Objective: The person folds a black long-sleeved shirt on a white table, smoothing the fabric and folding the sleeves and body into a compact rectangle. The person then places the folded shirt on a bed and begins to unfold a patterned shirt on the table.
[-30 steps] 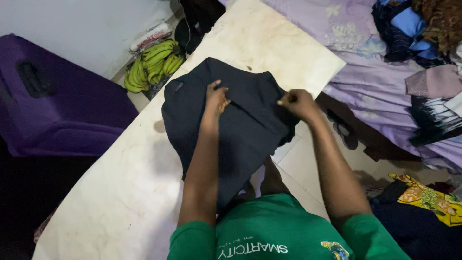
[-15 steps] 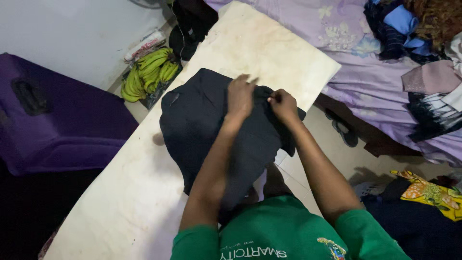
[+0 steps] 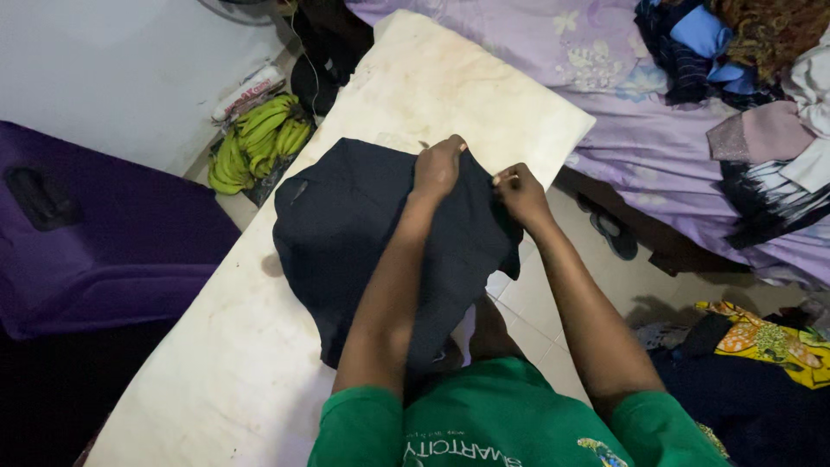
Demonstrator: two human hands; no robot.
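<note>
Since a second ago the two hands have drawn closer together at the far edge of the dark garment (image 3: pixel 363 233), the left one having shifted toward the right. The left hand (image 3: pixel 438 167) is now curled shut over the far top edge of the cloth, fingers folded down onto it, and the right hand (image 3: pixel 520 194) sits just beside it on its right, pinching the same edge between thumb and fingertips. The garment, navy or black, lies spread on the pale, stained desk (image 3: pixel 216 363), reaching from under both hands back toward the person's green shirt (image 3: pixel 510 424), with most of its bulk to the left of the left hand and one side hanging over the desk's right edge below the right hand. Beyond the left hand and well off to its left, a bunch of green bananas (image 3: pixel 255 143) lies on the floor near the wall, with a purple suitcase (image 3: pixel 95 242) nearer the person on that side. To the right of the right hand stands a bed with a lilac sheet (image 3: pixel 622 95) and a heap of mixed clothes (image 3: pixel 743 52).
</note>
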